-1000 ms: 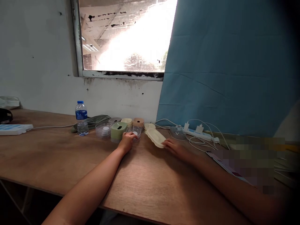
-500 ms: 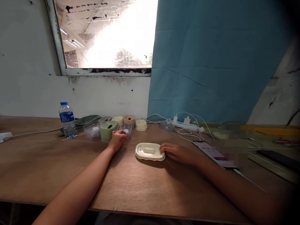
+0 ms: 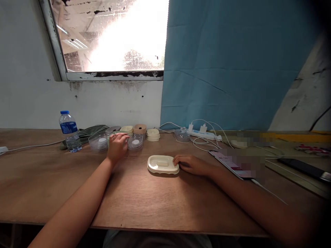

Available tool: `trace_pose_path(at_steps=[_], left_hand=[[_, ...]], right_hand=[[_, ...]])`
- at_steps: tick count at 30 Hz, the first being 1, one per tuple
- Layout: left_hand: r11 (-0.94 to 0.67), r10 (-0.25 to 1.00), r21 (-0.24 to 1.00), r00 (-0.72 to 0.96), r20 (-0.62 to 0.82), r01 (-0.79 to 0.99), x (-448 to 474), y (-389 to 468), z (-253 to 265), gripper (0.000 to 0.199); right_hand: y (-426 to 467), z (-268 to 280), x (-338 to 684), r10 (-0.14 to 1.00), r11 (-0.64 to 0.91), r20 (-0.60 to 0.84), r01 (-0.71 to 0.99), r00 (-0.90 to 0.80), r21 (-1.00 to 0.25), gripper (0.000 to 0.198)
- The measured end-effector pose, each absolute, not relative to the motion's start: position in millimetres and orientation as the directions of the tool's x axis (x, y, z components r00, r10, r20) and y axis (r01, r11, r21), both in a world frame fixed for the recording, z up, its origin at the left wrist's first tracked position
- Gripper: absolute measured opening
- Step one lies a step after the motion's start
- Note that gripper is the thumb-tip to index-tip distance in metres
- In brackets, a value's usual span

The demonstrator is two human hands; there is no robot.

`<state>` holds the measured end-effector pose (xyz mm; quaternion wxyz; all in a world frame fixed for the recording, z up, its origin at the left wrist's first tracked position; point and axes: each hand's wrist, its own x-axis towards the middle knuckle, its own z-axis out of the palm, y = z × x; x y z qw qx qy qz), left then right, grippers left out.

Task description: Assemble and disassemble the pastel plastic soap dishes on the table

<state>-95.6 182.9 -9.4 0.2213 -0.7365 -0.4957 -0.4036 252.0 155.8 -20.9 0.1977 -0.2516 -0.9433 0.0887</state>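
Note:
A cream oval lid [image 3: 162, 164] with a raised middle lies level at the middle of the table. My right hand [image 3: 190, 164] grips its right end, fingertips bent over the rim. Farther back on the left, my left hand [image 3: 117, 146] is in front of the green box, fingers a little apart; it hides most of that box, so contact cannot be made out. Clear plastic containers stand on both sides of this hand, a right one [image 3: 135, 142] and a left one [image 3: 98, 143], each with a white round spot inside.
Behind stand a peach box [image 3: 139, 128], a grey box [image 3: 112, 130] and stacked cream lids [image 3: 153, 134]. A water bottle [image 3: 70, 131] stands at left by a dark green pouch [image 3: 89, 134]. A power strip [image 3: 207, 134] with white cables and a phone [image 3: 231, 163] lie right.
My left hand has moved left from beside the clear container to in front of the green box, covering it. My right hand stays at the lid's right end. The view has shifted slightly.

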Motion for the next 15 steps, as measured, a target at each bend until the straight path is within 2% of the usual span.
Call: trace_pose_path(at_steps=[3,7,11,15], left_hand=[[-0.306,0.556,0.082,0.108,0.824,0.948,-109,185,-8,0.024],[-0.243,0.642,0.106,0.078,0.763,0.964,-125,195,-16,0.030],[-0.255,0.690,0.186,0.044,0.722,0.949,-131,202,-21,0.029],[-0.311,0.636,0.188,0.057,0.769,0.932,-128,198,-16,0.029]], right_hand=[[154,-20,252,0.507,0.858,0.335,0.430,-0.794,-0.280,0.020],[154,-19,252,0.505,0.860,0.339,0.427,-0.794,-0.280,0.020],[156,-21,253,0.491,0.867,0.337,0.414,-0.803,-0.277,0.020],[157,-22,253,0.487,0.869,0.334,0.411,-0.807,-0.274,0.020]])
